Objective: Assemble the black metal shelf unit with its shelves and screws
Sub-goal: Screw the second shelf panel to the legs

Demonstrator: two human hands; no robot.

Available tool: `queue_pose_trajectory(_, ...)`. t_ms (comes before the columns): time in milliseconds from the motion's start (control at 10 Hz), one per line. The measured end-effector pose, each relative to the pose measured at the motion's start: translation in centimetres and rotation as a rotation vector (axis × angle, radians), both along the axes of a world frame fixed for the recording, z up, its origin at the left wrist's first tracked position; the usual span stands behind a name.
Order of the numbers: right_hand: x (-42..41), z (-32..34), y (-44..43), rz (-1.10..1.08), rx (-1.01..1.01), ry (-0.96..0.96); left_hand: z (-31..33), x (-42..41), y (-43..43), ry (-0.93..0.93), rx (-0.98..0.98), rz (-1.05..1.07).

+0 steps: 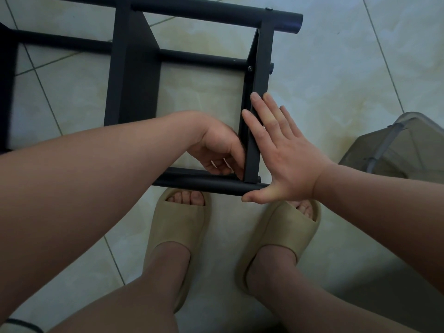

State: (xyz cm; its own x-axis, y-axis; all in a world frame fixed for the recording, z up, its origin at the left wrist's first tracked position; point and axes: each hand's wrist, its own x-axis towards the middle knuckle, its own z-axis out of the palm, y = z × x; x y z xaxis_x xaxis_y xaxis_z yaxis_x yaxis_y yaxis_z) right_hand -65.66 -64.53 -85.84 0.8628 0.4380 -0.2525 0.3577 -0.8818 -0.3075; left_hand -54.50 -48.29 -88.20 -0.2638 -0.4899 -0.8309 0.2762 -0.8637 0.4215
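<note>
The black metal shelf unit (216, 12) lies on its side on the tiled floor, its round posts running left to right. Two flat shelves stand on edge between the posts: one (134, 75) at the middle, one (258, 75) at the right end. A screw head (250, 68) shows on the right shelf's inner face. My right hand (281, 150) presses flat, fingers straight, against the outer face of that right shelf, thumb under the near post (204, 182). My left hand (218, 150) has its fingers curled at the shelf's inner corner by the near post; what they hold is hidden.
My two feet in beige slides (182, 227) stand just behind the near post. A grey folded fabric item (403, 145) lies on the floor at the right. A dark band (21, 324) shows at the lower left corner.
</note>
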Motion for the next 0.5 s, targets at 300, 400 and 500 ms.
queue_pose_trajectory(300,0.02,0.0,-0.01,-0.001,0.003,-0.003,0.21,0.1,0.06,0.003,-0.017,0.004)
queue_pose_trajectory(400,-0.01,-0.01,-0.01,0.002,-0.001,-0.002,0.26,0.14,0.13,0.031,-0.011,0.028)
queue_pose_trajectory(500,0.0,0.01,0.02,0.0,0.001,-0.001,0.06,-0.11,0.14,0.011,0.011,0.028)
